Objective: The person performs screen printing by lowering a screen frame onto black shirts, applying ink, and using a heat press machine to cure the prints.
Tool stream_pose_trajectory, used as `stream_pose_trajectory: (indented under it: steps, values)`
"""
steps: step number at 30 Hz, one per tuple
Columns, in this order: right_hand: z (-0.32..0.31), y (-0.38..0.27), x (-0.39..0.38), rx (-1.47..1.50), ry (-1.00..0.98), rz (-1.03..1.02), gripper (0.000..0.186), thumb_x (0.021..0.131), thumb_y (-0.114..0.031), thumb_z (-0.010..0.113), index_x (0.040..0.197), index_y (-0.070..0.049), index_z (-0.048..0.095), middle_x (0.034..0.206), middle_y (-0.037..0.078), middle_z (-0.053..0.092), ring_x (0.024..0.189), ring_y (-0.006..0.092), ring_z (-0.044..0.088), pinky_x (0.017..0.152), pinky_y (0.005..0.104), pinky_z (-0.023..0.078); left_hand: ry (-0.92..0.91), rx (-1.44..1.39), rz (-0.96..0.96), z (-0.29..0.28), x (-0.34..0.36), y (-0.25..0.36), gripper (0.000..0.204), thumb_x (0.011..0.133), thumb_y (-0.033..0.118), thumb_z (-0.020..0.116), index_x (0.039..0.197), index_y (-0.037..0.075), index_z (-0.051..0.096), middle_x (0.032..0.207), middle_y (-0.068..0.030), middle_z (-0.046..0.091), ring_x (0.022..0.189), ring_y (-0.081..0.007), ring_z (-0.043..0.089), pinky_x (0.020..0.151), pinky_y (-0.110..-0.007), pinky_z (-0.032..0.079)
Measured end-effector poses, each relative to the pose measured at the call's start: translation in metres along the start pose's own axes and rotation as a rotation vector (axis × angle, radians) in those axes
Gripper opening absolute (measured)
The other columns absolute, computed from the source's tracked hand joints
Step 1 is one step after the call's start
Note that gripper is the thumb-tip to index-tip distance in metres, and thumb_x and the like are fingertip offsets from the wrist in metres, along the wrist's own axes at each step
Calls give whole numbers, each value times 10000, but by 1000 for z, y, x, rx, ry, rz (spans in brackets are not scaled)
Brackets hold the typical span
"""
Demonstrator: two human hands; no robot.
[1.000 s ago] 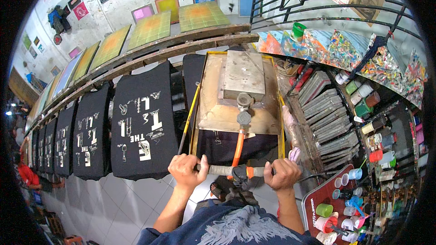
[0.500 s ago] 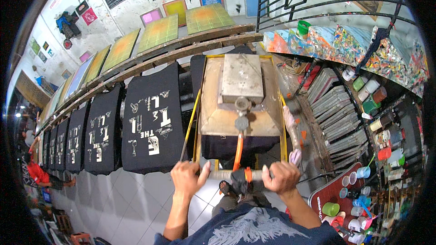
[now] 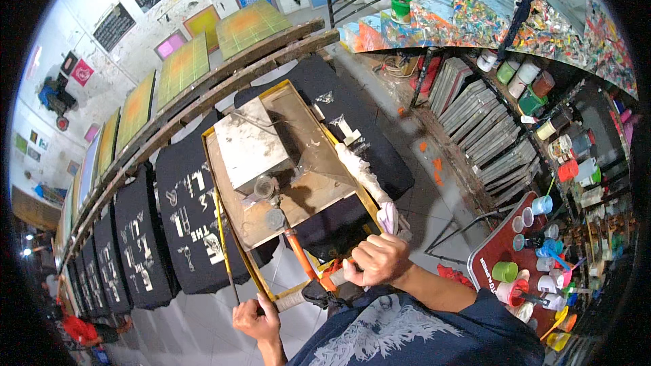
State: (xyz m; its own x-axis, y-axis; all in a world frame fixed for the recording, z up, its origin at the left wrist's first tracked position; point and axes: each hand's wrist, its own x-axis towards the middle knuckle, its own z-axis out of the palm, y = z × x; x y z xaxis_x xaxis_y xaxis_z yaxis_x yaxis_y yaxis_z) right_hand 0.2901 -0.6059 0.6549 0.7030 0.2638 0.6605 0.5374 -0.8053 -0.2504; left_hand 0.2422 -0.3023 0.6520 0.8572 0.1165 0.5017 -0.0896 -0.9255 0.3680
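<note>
A boxy heater with a pale metal housing (image 3: 254, 139) sits on a tan hood (image 3: 315, 190) in a yellow metal frame (image 3: 227, 237). My left hand (image 3: 256, 316) is curled at the left end of its wrapped handle bar (image 3: 291, 298), thumb up. Around the bar's right part my right hand (image 3: 380, 259) is closed in a fist. An orange cable (image 3: 300, 255) runs from the hood toward the bar. Right of the heater lies a black shirt (image 3: 380, 156) with pale print, partly covered by it. The hood also overlaps the neighbouring printed black shirt (image 3: 183, 196) on the left.
More printed black shirts (image 3: 139, 237) lie in a row to the left, beside a wooden rail (image 3: 196, 95). Flat frames (image 3: 491, 135) are stacked at right, near a red board (image 3: 485, 257) with paint cups. Another person in red (image 3: 80, 330) is at far left.
The heater has shifted left and turned, uncovering part of the shirt on the right and overlapping the one on the left. Both hands moved with the bar, and the whole view has rotated.
</note>
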Motion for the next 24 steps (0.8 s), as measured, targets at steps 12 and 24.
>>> stream_pose_trajectory:
  steps: [12, 24]
  values:
    - [29, 49, 41, 6, 30, 42, 361, 805, -284, 760, 593, -159, 497, 590, 18, 482, 564, 205, 524, 547, 372, 412, 98, 43, 131, 47, 58, 0, 480, 911, 173, 701, 550, 102, 392, 497, -85, 372, 450, -292, 385, 514, -421, 270]
    - [40, 56, 54, -47, -1, 98, 334, 798, -281, 757, 634, -136, 504, 640, 60, 548, 599, 275, 593, 578, 426, 475, 129, -32, 124, 63, 82, -1, 458, 921, 193, 724, 574, 76, 450, 543, -107, 419, 491, -294, 414, 522, -434, 314]
